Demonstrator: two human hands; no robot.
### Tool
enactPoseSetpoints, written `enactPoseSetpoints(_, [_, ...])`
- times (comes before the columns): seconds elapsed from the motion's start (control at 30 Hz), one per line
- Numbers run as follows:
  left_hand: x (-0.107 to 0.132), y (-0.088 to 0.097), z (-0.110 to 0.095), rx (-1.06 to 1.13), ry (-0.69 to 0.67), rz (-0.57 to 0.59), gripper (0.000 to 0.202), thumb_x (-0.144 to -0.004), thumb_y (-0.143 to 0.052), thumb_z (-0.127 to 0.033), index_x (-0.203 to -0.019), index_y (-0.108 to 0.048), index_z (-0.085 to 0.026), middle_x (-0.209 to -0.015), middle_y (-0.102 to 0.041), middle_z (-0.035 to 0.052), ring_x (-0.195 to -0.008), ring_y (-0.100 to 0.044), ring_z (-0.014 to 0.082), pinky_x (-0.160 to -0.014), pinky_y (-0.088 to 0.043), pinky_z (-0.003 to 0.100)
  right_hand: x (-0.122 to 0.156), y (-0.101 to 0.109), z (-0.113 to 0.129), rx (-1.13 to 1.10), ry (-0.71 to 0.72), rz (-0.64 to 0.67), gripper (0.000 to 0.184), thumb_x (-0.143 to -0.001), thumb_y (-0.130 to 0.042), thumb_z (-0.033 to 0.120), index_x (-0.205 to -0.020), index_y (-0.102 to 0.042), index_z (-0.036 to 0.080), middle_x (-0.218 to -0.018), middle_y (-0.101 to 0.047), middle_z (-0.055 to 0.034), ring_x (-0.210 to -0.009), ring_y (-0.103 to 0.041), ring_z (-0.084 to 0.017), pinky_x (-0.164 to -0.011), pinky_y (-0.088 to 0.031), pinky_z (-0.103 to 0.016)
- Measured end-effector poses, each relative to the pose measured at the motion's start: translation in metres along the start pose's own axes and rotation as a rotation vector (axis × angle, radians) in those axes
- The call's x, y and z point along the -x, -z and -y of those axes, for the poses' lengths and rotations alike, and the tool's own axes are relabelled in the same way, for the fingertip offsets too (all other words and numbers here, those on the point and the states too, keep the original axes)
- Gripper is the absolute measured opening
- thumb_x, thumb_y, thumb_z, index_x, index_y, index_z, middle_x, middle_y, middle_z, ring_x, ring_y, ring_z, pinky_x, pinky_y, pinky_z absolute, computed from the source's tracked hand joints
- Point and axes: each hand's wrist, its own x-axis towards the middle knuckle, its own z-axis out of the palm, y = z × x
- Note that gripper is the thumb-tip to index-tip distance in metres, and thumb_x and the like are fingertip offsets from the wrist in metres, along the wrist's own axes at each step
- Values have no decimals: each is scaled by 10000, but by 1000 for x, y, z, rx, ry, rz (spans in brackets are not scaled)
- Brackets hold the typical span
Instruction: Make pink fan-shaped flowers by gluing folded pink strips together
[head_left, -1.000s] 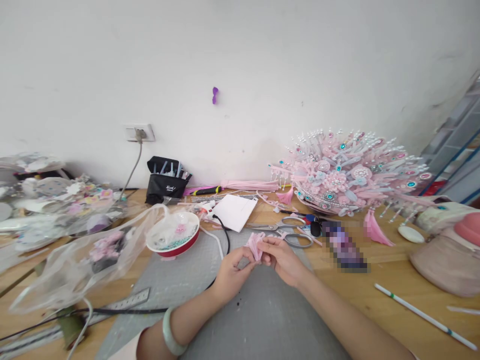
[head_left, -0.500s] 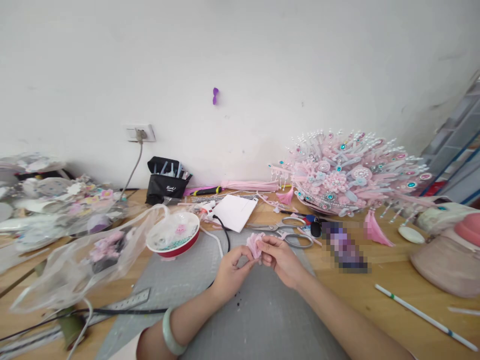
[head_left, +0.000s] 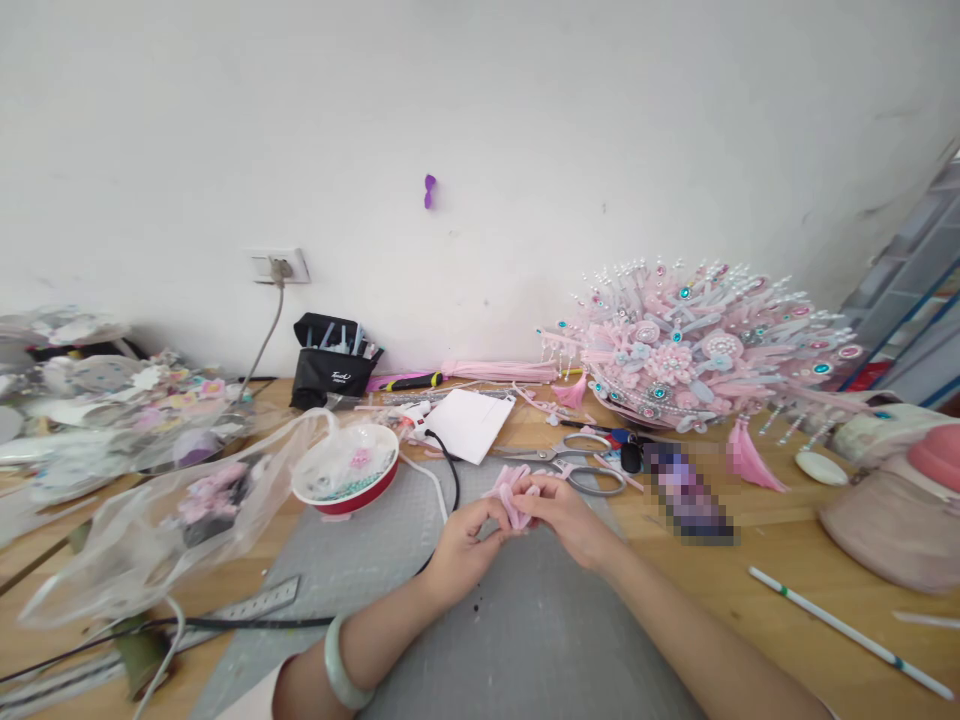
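A small pink piece of looped, fuzzy strips (head_left: 513, 492), like a chenille-stem flower, is held between both hands over the grey cutting mat (head_left: 555, 630). My left hand (head_left: 466, 548) pinches its lower left side between thumb and fingers. My right hand (head_left: 564, 515) is closed on its right side, fingertips covering part of it. A pale green bangle (head_left: 343, 668) circles my left wrist. Just beyond the hands lie scissors (head_left: 592, 478) with grey handles and a white card (head_left: 471, 425).
A red-rimmed round dish (head_left: 375, 498) of beads stands left of the mat. A large pink-and-white beaded headdress (head_left: 675, 355) sits at the back right. Beside it lies a blurred phone (head_left: 690, 495). A clear plastic bag (head_left: 135, 560), black pouch (head_left: 334, 375) and steel ruler (head_left: 259, 602) are leftward.
The pink piece has turned in my fingers and its loops look more spread. My right fingers have shifted over its right side. The surrounding objects have not moved.
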Motion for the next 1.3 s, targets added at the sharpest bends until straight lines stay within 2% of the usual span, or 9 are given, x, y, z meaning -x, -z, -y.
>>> enactPoseSetpoints(0.17, [2,-4,4,150,109,-19,189,-700,-589,-204,-639,-411,-184,-681,-589,-12,-677,-557,124,-659,-433,248,-2,3,-4,66,-11,-1,157,-661,-638,310,-669,-583,163,-596,-526,35,-537,-454,-86,-508,-324,-207])
enactPoseSetpoints(0.3, [1,-8,7,366,192,-30,351,-673,-640,-235,-663,-289,-208,-680,-618,-19,-673,-591,135,-630,-423,251,-1,3,-4,33,-9,25,191,-655,-641,321,-618,-556,154,-578,-548,28,-543,-488,-96,-527,-359,-216])
enactPoseSetpoints(0.43, [-2,-9,5,451,219,-34,427,-659,-662,-240,-656,-236,-216,-641,-643,-27,-661,-611,146,-620,-401,249,0,4,-1,-22,-41,19,196,-644,-647,315,-601,-547,152,-579,-555,29,-544,-495,-94,-536,-367,-216])
enactPoseSetpoints(0.53, [-4,-9,5,533,236,-23,443,-643,-676,-229,-664,-233,-218,-639,-650,-29,-682,-624,162,-623,-403,253,-1,4,0,-56,-67,7,171,-634,-653,298,-608,-565,154,-574,-552,33,-519,-476,-80,-505,-336,-200])
enactPoseSetpoints(0.67, [-5,-9,6,634,243,-32,481,-603,-704,-212,-672,-228,-218,-618,-644,-43,-650,-616,144,-604,-394,234,-1,3,3,-71,-44,-10,156,-625,-659,277,-589,-577,149,-531,-522,42,-457,-396,-52,-434,-235,-187])
enactPoseSetpoints(0.9, [-7,-7,5,668,274,-41,506,-572,-709,-193,-662,-211,-218,-584,-635,-62,-564,-577,100,-563,-363,207,1,0,7,-114,-52,-41,138,-605,-673,261,-598,-607,140,-545,-540,30,-420,-292,-30,-418,-163,-203])
enactPoseSetpoints(1.3, [-4,-10,5,695,290,-11,479,-575,-705,-121,-655,-242,-209,-582,-603,-76,-547,-549,84,-545,-366,186,1,0,1,-107,-148,-22,200,-623,-681,318,-624,-634,123,-528,-511,26,-451,-379,-42,-423,-202,-185])
